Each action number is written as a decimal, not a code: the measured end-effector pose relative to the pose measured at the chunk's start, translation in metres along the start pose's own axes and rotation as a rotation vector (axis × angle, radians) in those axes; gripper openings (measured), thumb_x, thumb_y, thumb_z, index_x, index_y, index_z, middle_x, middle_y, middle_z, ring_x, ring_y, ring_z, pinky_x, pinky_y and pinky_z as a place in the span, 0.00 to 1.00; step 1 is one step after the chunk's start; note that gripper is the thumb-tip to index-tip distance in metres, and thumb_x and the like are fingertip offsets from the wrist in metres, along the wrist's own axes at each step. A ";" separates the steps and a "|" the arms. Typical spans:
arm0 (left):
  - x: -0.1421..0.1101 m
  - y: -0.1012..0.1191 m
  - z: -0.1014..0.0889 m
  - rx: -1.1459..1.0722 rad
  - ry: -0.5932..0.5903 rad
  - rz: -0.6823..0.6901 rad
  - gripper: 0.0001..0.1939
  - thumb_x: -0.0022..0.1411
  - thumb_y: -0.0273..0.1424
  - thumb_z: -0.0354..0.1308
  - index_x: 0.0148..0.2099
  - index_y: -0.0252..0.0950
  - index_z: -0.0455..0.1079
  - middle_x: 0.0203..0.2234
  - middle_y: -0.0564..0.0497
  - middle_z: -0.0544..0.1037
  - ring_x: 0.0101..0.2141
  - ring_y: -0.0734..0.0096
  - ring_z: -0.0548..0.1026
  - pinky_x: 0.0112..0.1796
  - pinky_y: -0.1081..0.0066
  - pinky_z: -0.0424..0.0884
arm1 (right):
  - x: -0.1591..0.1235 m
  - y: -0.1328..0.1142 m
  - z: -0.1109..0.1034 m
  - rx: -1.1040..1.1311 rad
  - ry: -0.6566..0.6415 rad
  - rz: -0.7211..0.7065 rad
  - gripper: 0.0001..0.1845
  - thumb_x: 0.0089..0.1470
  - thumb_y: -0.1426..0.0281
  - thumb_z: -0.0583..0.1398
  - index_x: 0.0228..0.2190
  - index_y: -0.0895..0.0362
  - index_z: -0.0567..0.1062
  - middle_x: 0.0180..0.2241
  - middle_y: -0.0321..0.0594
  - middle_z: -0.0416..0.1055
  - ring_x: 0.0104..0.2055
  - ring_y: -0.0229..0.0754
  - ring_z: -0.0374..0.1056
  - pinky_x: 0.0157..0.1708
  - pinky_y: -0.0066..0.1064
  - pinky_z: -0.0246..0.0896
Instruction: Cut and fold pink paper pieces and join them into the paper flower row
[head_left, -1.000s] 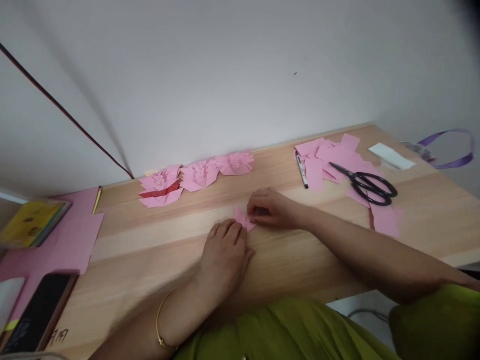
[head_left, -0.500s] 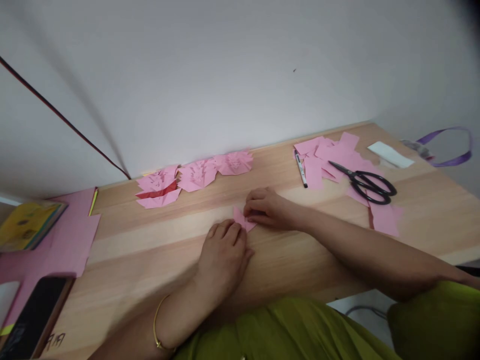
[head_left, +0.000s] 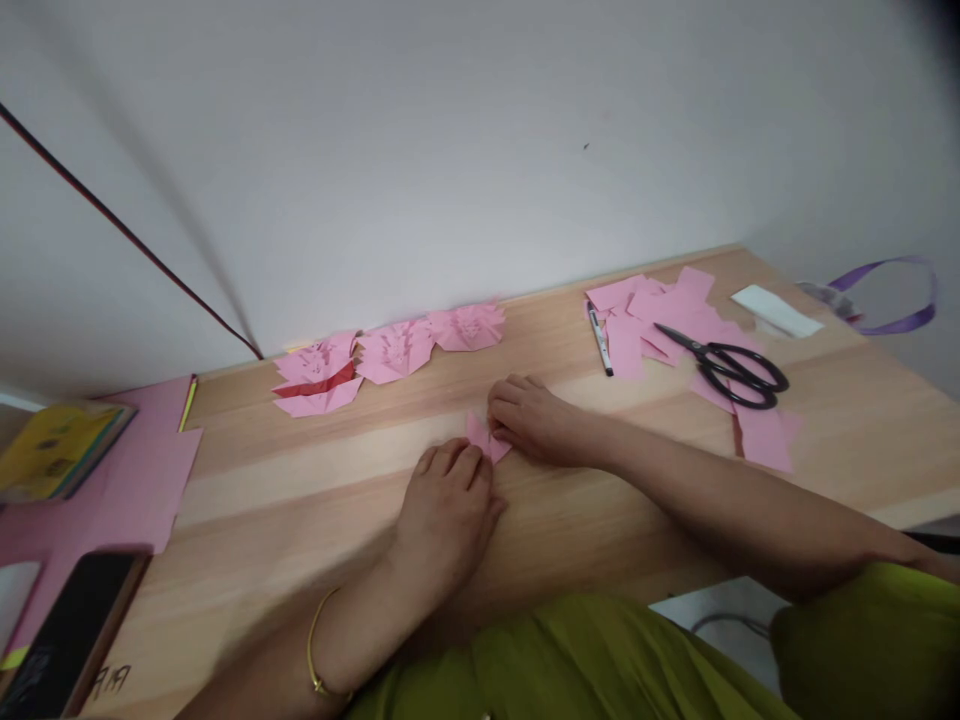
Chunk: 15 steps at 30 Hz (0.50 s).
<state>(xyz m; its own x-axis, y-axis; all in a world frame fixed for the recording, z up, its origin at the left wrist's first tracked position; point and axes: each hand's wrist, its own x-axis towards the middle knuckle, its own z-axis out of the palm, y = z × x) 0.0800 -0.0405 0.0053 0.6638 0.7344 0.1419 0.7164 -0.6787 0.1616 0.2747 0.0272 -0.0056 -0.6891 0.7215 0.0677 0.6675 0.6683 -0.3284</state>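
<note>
A small piece of folded pink paper point(head_left: 499, 449) lies on the wooden table between my hands, mostly covered by fingers. My left hand point(head_left: 450, 500) presses its lower left side, fingers curled together over it. From the right, my right hand point(head_left: 534, 418) pinches the paper's upper right edge with thumb and fingertips. Folded pink paper flowers point(head_left: 396, 348) stand in a row along the wall, one with a red strip. Scissors point(head_left: 731, 365) with black handles rest on pink paper pieces point(head_left: 626, 340) at the right, and a marker pen point(head_left: 601, 340) lies beside them.
At the left lie a yellow book point(head_left: 60, 450), large pink sheets point(head_left: 142, 490) and a dark phone-like object point(head_left: 79, 625). A white strip point(head_left: 777, 311) sits near the far right edge, with a purple strap point(head_left: 904, 322) beyond. A dark cable point(head_left: 127, 232) runs down the wall.
The fingers of my right hand have closed in slightly on the paper's edge. My left hand stays in place. The view has shifted very slightly.
</note>
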 end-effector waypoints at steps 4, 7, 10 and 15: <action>0.000 0.000 -0.001 -0.016 -0.005 -0.001 0.14 0.58 0.31 0.58 0.46 0.31 0.69 0.42 0.42 0.74 0.48 0.52 0.67 0.49 0.54 0.67 | 0.000 0.001 0.000 -0.013 -0.008 -0.014 0.05 0.58 0.71 0.56 0.34 0.59 0.72 0.37 0.44 0.70 0.40 0.44 0.61 0.41 0.35 0.47; 0.000 -0.001 -0.002 -0.023 -0.010 -0.002 0.14 0.57 0.31 0.59 0.46 0.31 0.69 0.42 0.42 0.73 0.48 0.52 0.67 0.49 0.54 0.67 | 0.002 0.002 0.000 0.026 0.003 -0.026 0.04 0.58 0.72 0.56 0.34 0.58 0.72 0.36 0.43 0.71 0.39 0.43 0.62 0.40 0.33 0.47; 0.001 -0.001 -0.002 -0.031 -0.013 -0.001 0.14 0.57 0.31 0.59 0.45 0.31 0.69 0.41 0.42 0.73 0.48 0.52 0.67 0.49 0.54 0.67 | 0.003 0.004 0.001 0.064 0.015 -0.037 0.03 0.57 0.73 0.56 0.33 0.59 0.71 0.35 0.43 0.71 0.38 0.42 0.62 0.39 0.32 0.47; 0.001 -0.002 -0.002 -0.041 -0.018 0.006 0.14 0.57 0.31 0.59 0.45 0.32 0.69 0.42 0.42 0.73 0.48 0.53 0.68 0.48 0.54 0.67 | 0.006 0.005 0.002 0.076 0.016 -0.043 0.04 0.57 0.74 0.56 0.32 0.59 0.71 0.33 0.43 0.72 0.37 0.42 0.63 0.39 0.32 0.48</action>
<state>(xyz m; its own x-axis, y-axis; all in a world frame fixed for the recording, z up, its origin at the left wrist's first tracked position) 0.0786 -0.0385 0.0072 0.6724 0.7295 0.1252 0.7030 -0.6823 0.2004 0.2738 0.0345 -0.0086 -0.7115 0.6957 0.0983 0.6138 0.6836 -0.3949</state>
